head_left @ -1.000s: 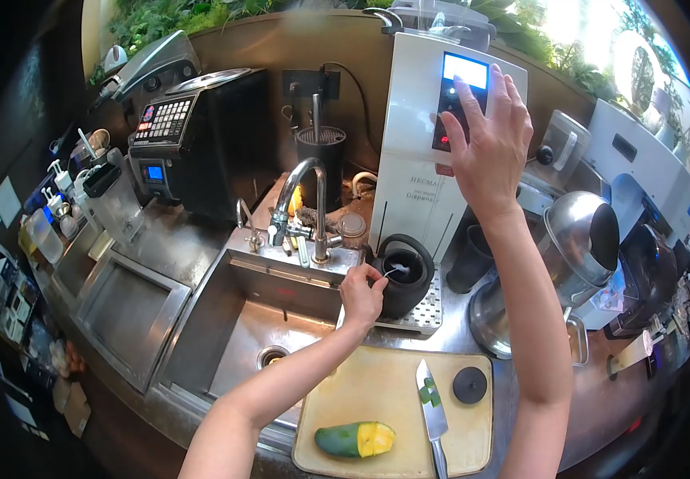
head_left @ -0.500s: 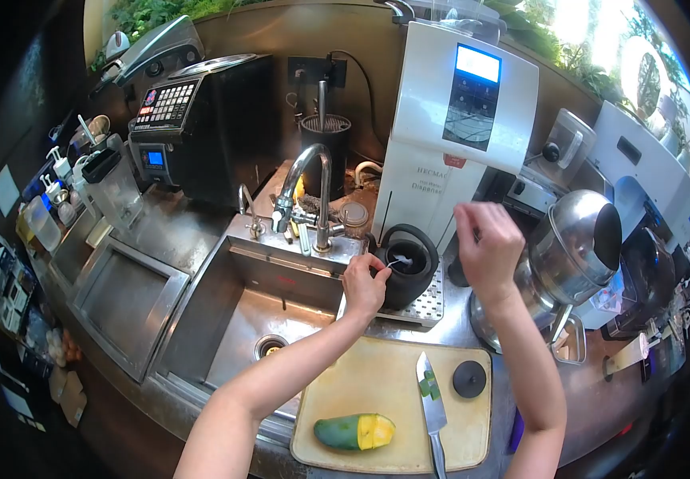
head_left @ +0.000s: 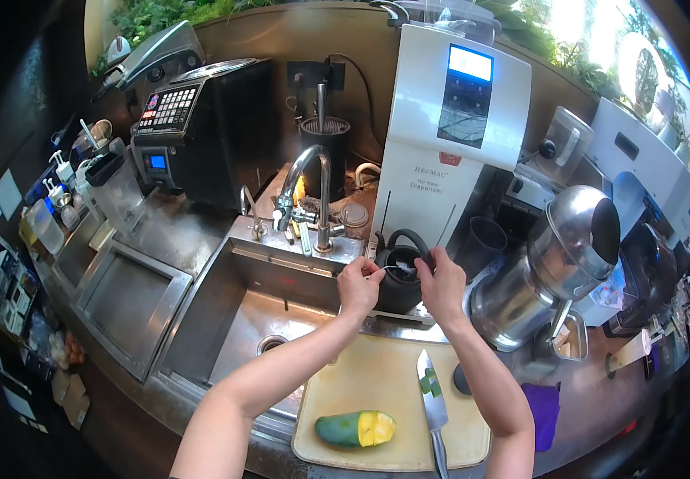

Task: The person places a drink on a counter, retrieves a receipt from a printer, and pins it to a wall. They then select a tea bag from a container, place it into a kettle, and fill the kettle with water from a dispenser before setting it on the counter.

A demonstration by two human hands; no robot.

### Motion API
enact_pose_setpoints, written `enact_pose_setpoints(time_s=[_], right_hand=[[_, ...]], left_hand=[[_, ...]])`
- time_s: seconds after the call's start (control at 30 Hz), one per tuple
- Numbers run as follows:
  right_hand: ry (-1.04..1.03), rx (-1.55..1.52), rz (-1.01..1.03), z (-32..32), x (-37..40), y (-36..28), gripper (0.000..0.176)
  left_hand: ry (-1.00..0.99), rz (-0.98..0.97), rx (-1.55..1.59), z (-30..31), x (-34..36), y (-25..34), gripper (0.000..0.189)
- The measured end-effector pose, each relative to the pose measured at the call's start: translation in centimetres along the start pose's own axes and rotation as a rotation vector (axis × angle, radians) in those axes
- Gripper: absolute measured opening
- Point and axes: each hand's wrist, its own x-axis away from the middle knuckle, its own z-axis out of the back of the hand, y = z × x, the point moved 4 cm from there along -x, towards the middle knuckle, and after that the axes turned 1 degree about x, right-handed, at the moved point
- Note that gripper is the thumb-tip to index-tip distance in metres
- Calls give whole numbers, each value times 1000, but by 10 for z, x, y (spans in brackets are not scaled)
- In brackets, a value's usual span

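A black teapot (head_left: 397,297) with an arched handle stands lidless at the front of the white dispenser. At its opening, my left hand (head_left: 358,286) pinches the end of a thin white string (head_left: 390,267) that runs into the pot, where something whitish shows. My right hand (head_left: 443,286) is closed around the near right end of the pot's handle, its thumb on the inner side. Below lies a cutting board (head_left: 345,371) with a part-peeled green mango (head_left: 355,429) and a knife (head_left: 432,399) with green scraps on its blade. My right forearm half covers a round black lid (head_left: 462,379).
Left of the board is a steel sink (head_left: 233,335) with a curved tap (head_left: 326,191). The white hot water dispenser (head_left: 432,180) rises behind the pot. A steel machine (head_left: 512,299), a dark cup (head_left: 484,239) and a purple cloth (head_left: 543,415) are on the right.
My right hand has come down from its raised position to the teapot's handle. The pot has shifted slightly, and my left hand still pinches at its opening.
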Motion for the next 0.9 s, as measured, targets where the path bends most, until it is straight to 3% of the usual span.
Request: enact_pose_setpoints(time_s=[0.1,0.2,0.27,0.37,0.47,0.53,0.6,0.63,0.67,0.73,0.8,0.9], right_hand=[[-2,-190,-51,2,19,-17,16],[-47,-242,-24,13,31,-60,14],[-37,-308,76,15,37,-94,14],[-163,-403,12,16,49,-134,14],[-219,-537,-66,18,69,-147,15],[-264,-542,-128,8,87,-160,16],[-337,-373,-99,1,101,-198,16],[-308,-439,-55,-13,108,-203,18],[-382,-370,-81,-16,109,-212,15],[-355,-521,-157,-16,115,-228,11],[-365,-589,-250,-18,125,-233,10],[-409,-448,-231,-43,138,-257,13]], left_hand=[[-69,58,-45,17,14,7,10],[18,29,32,44,31,0,9],[55,-48,139,85,46,14,10],[108,-83,160,149,73,42,8],[8,-117,80,181,92,33,8],[-75,-21,188,203,101,20,9],[-132,53,269,228,104,2,9],[-145,108,259,246,104,-5,10],[-138,64,237,256,103,-5,10],[-117,8,179,279,108,-10,10],[-215,-19,227,289,110,-10,8],[-253,120,246,308,111,-36,9]])
